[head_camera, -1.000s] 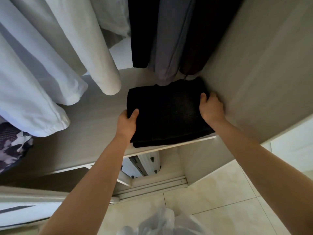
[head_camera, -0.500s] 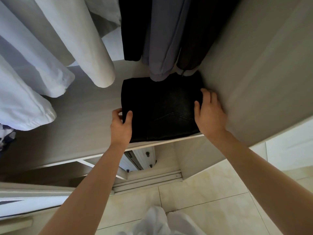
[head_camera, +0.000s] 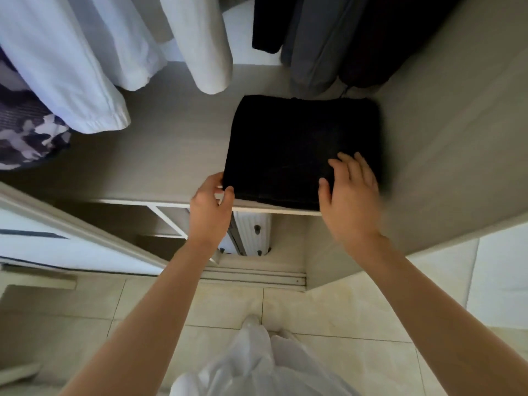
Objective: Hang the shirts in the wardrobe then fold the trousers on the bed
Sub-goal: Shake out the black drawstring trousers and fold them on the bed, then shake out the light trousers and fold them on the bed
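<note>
Folded black trousers (head_camera: 288,144) lie on the wardrobe shelf (head_camera: 160,155), pushed against the right side wall. My left hand (head_camera: 210,207) pinches their near left corner at the shelf's front edge. My right hand (head_camera: 350,192) lies over their near right part with its fingers spread; it is blurred. White shirts (head_camera: 74,67) hang above the shelf on the left, and dark and grey garments (head_camera: 317,38) hang above the trousers.
A patterned camouflage garment (head_camera: 25,138) hangs at the far left. Under the shelf stands a white ribbed case (head_camera: 253,232) in a lower compartment. A sliding door and its track (head_camera: 254,277) run along the tiled floor (head_camera: 343,315). My white clothing shows at the bottom.
My right hand has moved from the trousers' right side onto their near right top. My left hand has slid to the near left corner. The camera has pulled back.
</note>
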Demonstrator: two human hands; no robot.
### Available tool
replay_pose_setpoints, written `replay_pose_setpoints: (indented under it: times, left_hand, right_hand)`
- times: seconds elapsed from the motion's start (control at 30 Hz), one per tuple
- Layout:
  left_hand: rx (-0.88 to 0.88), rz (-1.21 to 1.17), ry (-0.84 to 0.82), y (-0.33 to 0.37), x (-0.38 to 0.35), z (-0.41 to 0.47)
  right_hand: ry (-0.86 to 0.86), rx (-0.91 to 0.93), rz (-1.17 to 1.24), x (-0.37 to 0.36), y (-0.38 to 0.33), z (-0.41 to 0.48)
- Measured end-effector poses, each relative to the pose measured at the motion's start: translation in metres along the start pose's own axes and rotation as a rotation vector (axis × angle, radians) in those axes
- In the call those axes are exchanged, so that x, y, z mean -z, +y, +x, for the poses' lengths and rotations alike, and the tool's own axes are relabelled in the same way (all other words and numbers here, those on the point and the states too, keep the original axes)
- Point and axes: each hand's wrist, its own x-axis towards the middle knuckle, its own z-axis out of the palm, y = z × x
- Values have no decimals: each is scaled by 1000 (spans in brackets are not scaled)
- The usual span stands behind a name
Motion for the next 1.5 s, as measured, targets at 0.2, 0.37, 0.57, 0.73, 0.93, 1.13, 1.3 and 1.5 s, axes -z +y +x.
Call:
replay_pose_setpoints:
  times: [0.2, 0.37, 0.57, 0.73, 0.93, 1.13, 1.3, 1.5]
  left_hand:
    - [111, 42, 90, -4, -2, -60]
    - [183, 111, 183, -11, 4, -122]
    - [382, 185, 329, -39, 24, -200]
    - [556, 226, 488, -70, 45, -269]
    - [876, 201, 685, -116, 64, -366]
    - [1137, 136, 837, -165, 89, -447]
    - [1288, 79, 870, -202, 104, -495]
    - [1515, -17, 909, -222, 94, -543]
  right_hand:
    - [-126, 231, 141, 3, -16, -22]
    - [-265, 422, 271, 1, -39, -48]
    - [-480, 662, 351, -3, -86, -85]
    - [-591, 933, 377, -14, -133, -131]
    - [-752, 1220, 343, -25, -198, -203]
    - [-867, 1430, 262, -36, -271, -278]
    - [-954, 1603, 205, -50, -329, -337]
    - [-1024, 1841, 92, -56, -368, -402]
